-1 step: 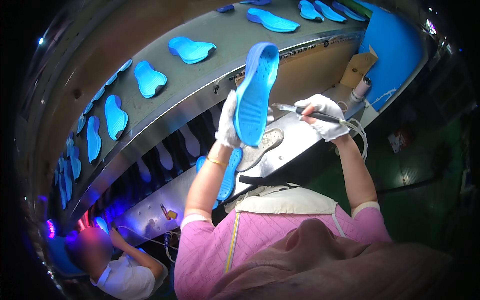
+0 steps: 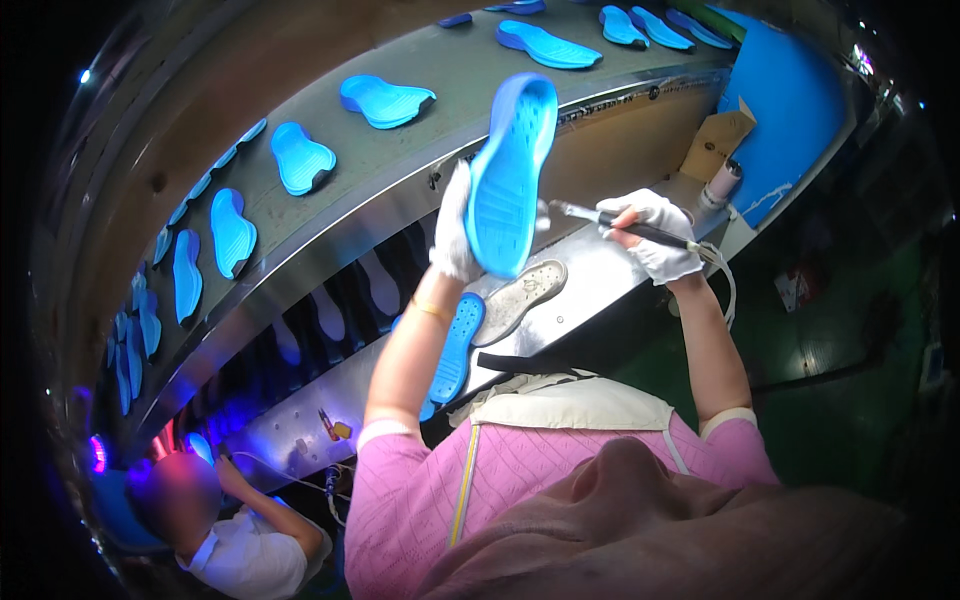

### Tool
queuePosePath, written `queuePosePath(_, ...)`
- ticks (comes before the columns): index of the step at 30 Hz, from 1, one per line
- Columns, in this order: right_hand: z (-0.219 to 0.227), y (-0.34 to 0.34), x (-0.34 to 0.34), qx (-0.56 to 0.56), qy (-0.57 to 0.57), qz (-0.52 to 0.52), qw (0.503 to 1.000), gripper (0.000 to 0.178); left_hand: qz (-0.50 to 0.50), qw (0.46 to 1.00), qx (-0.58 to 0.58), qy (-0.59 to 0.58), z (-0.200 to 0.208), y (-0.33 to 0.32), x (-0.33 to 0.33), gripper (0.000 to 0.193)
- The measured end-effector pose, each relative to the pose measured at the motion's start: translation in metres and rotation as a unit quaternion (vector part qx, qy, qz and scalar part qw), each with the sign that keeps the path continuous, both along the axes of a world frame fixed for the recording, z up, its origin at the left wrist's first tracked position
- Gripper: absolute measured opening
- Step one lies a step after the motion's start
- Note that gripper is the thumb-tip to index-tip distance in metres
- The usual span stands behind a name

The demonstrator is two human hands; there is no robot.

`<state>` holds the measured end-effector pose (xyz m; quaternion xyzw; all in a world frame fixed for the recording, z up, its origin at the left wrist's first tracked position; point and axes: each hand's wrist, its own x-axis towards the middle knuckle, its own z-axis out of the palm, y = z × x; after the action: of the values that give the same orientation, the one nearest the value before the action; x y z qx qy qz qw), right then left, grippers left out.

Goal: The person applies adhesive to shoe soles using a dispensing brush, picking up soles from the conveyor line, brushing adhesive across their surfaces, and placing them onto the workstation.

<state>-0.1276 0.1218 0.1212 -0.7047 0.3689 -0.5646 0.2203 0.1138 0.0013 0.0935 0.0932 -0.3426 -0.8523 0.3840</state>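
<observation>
My left hand (image 2: 455,228), in a white glove, grips a bright blue shoe sole (image 2: 507,190) by its side. The sole is raised almost upright, its hollowed, ribbed inner face showing. Fingertips of that hand show past the sole's right edge. In my gloved right hand (image 2: 655,262) is a slim brush (image 2: 582,212) with a black handle and a pale hose at its rear. Its tip points left at the sole, with a small gap between. Below the held sole, a grey sole (image 2: 518,302) and another blue sole (image 2: 460,345) lie on the metal ledge.
Several blue soles lie along a curved dark belt (image 2: 400,140) beyond the ledge (image 2: 590,290). A pinkish spool (image 2: 724,180) and a cardboard piece (image 2: 718,142) stand by a blue panel (image 2: 790,110). Another person (image 2: 255,550) works at the lower left, near glowing coloured lights.
The held sole has risen slightly and tilted, with my left hand moving up too. My right hand and the brush have shifted only a little.
</observation>
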Motion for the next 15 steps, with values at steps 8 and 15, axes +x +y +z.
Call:
queuePosePath(8, -0.016, 0.001, 0.01, -0.027, -0.041, -0.018, 0.999, 0.014, 0.137, 0.989, 0.019, -0.043, 0.06, -0.113, -0.04, 0.058)
queuePosePath(15, -0.029, 0.015, 0.006, 0.042, -0.051, -0.069, 0.995, 0.014, 0.527, 0.375, -0.643, -0.411, 0.061, -0.118, 0.001, 0.039)
